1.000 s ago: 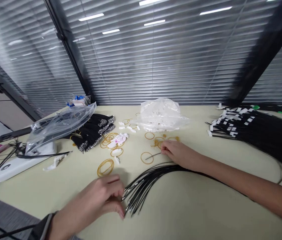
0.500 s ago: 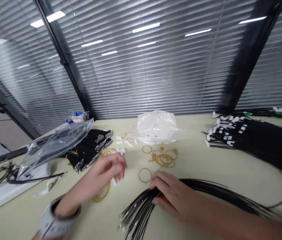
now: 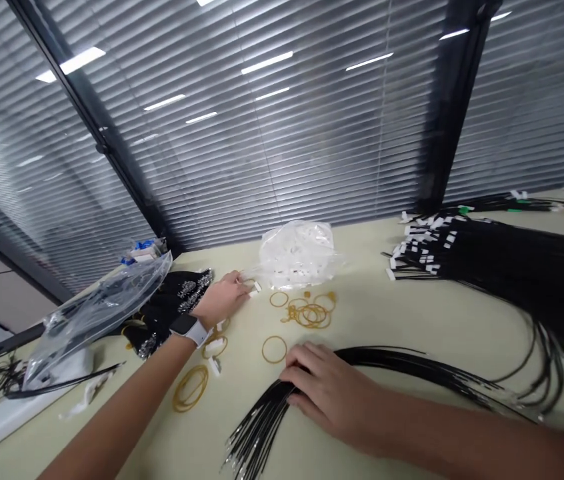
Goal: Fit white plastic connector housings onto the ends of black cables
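My right hand (image 3: 319,387) is wrapped round a bundle of thin black cables (image 3: 387,360) near its end. The cable ends with small bright tips (image 3: 249,433) fan out past my fingers toward the lower left. My left hand (image 3: 222,298), with a watch on the wrist, reaches over the table. Its fingers are stretched out and their tips are at small white connector pieces (image 3: 255,289). Its palm hides some of the table there. More white pieces (image 3: 215,365) lie nearer me, beside yellow rubber bands (image 3: 191,389).
A clear plastic bag of white pieces (image 3: 297,257) stands near the window blinds. Loose rubber bands (image 3: 311,313) lie before it. On the right is a large pile of black cables (image 3: 512,267) with white ends. Plastic-wrapped black cables (image 3: 107,300) lie on the left.
My left hand has moved away from me, to the white pieces by the bag. My right hand keeps its hold on the cables. The view has shifted and tilted slightly.
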`<state>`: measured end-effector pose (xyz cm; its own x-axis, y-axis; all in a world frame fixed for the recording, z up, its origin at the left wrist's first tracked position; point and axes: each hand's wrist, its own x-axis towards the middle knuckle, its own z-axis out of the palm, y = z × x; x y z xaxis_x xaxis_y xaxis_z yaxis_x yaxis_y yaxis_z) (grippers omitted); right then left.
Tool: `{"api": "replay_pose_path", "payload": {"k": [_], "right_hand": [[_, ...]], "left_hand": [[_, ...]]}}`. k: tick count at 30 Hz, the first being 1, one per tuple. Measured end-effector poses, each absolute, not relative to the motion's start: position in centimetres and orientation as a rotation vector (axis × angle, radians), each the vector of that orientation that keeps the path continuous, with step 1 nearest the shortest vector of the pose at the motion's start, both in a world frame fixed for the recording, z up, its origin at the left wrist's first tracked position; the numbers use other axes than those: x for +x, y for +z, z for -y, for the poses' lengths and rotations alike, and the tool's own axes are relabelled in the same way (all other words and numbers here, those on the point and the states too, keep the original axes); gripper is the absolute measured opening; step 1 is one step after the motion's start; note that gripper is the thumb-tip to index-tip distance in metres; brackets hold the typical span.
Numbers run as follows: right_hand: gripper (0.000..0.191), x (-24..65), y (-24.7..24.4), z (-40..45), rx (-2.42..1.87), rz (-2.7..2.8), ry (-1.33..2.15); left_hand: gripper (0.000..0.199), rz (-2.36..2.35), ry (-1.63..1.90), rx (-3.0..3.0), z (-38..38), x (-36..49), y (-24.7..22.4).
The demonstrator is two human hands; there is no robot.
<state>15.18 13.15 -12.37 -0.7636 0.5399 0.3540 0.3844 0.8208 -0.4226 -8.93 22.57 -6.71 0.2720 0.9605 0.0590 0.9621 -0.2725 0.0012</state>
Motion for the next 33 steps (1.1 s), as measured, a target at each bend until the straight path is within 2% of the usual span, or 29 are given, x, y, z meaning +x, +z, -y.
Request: {"api": "replay_pose_path", "payload": {"k": [9,14,17,20,24,33], "right_hand": [[0.023,15.3,-12.4,-14.4,-0.657,2.589,0.426],[0.021,15.6,-12.3,-14.7,-0.596,2.683,0.315],[0.025,15.6,-11.7,-14.9,-0.551,2.72,0.269],[0.026,15.4,-10.8,-14.7,-0.553,2.721,0.236],[0.017,14.9,-10.8,-13.8,-0.514,2.701,0.409],[0.021,15.2,-12.4,-14.1,-0.603,2.409,0.545]], "left_hand": [[0.025,2.03,-0.53,-2.572,-17.2,-10.6,-4.3],[0.023,2.08,-0.861,-2.877,-14.2,-7.0,-6.3],[0.031,2.126,-1.016,-2.991,-13.7,-4.9,-7.9],[0.026,2.224,-1.153,-3.01,-13.5,-4.3,-9.3],[0.025,2.371,-1.277,-2.938,-13.5,-4.8,-9.8],[0.034,2.601,-1.53,-2.796,-13.3,-5.0,-8.9]]}}
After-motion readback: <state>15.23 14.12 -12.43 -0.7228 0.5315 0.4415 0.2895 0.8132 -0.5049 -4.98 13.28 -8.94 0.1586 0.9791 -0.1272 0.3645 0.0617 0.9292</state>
